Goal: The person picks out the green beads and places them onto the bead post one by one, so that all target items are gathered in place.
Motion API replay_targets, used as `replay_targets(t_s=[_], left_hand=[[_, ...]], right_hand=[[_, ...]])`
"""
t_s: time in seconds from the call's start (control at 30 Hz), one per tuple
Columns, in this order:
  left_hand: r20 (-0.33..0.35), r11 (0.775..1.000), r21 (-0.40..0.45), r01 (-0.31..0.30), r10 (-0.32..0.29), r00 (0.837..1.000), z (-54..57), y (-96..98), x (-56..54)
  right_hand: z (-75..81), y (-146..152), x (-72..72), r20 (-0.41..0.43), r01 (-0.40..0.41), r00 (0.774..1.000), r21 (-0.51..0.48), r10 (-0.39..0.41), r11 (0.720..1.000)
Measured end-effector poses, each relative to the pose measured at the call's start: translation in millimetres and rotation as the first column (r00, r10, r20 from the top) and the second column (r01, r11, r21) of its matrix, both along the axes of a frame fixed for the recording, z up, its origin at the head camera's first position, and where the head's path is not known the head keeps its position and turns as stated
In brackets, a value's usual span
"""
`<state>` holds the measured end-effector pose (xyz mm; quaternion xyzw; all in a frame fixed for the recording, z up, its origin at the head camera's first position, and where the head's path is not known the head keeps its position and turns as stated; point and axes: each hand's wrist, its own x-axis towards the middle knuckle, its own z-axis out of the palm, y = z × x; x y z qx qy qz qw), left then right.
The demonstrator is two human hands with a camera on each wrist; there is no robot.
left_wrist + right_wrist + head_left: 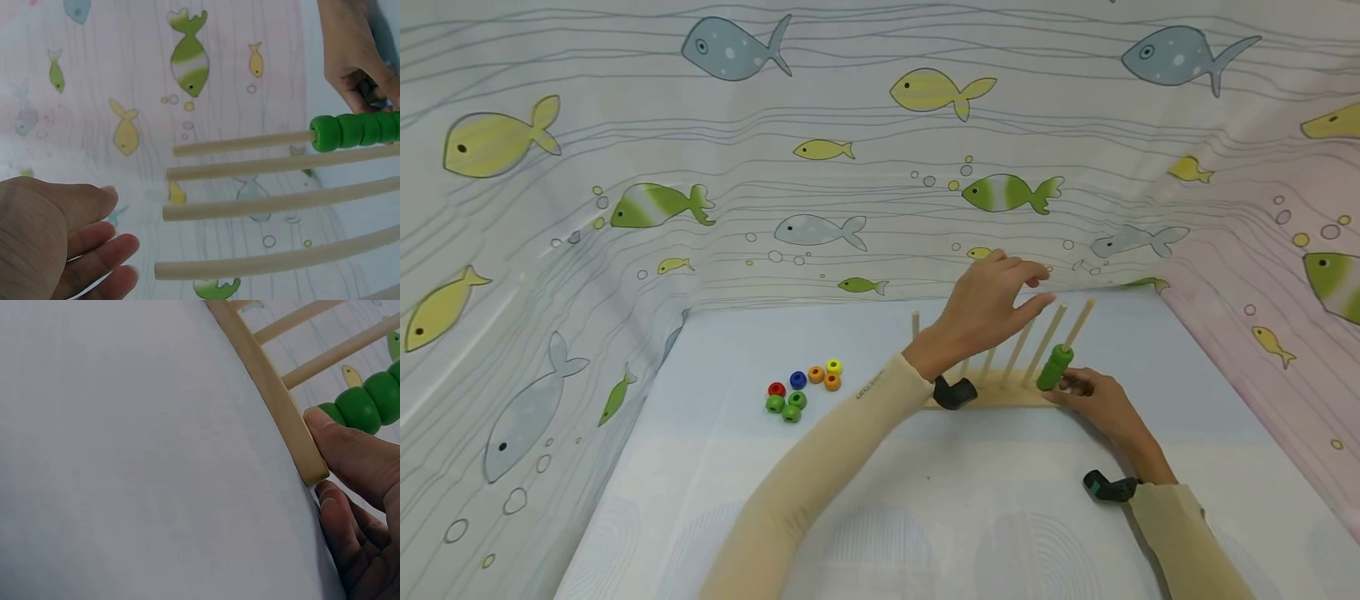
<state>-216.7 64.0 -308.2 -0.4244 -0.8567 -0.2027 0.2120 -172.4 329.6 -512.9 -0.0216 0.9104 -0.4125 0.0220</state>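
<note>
A wooden peg rack [985, 398] with several upright rods stands on the table. Green beads [1056, 367] are stacked on its rightmost rod, and the upper part of that rod is bare. My left hand [988, 302] hovers above the rods with thumb and fingers apart. Nothing lies between those fingers in the left wrist view, where the rod tips [172, 214] point toward the hand. At the rack's right end, my right hand [369, 469] grips the base, its thumb on top beside the lowest bead and its fingers curled by the end. My left forearm hides part of the rack.
Left of the rack lies a loose group of beads: a red bead [777, 389], a blue bead [798, 380], a yellow bead [833, 367], two orange ones and three green ones. A fish-patterned sheet [880, 192] rises behind and at both sides.
</note>
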Motion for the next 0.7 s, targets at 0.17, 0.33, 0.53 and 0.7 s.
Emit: replay_targets(t_s=[0.17,0.33,0.53,0.7], left_hand=[[0.003,0.999,0.033,0.009,-0.009,1.0,-0.1,-13.0,-0.7],[-0.013,0.997,0.071,0.022,-0.022,1.0,-1.4,-27.0,-0.9],[-0.013,0.993,0.115,0.032,-0.031,0.999,-3.4,-43.9,-1.8],[-0.013,0.989,0.148,0.02,-0.019,1.0,-4.4,-57.6,-0.4]], right_hand=[[-2.4,1,0.8,-0.01,0.0,1.0,0.01,0.0,1.0],[-1.4,-1,1.8,-0.005,0.008,1.0,-0.006,-0.008,1.0],[3.2,-3,2.7,0.002,0.005,1.0,-0.015,-0.005,1.0],[3.8,-2,1.3,0.002,-0.003,1.0,-0.009,0.003,1.0]])
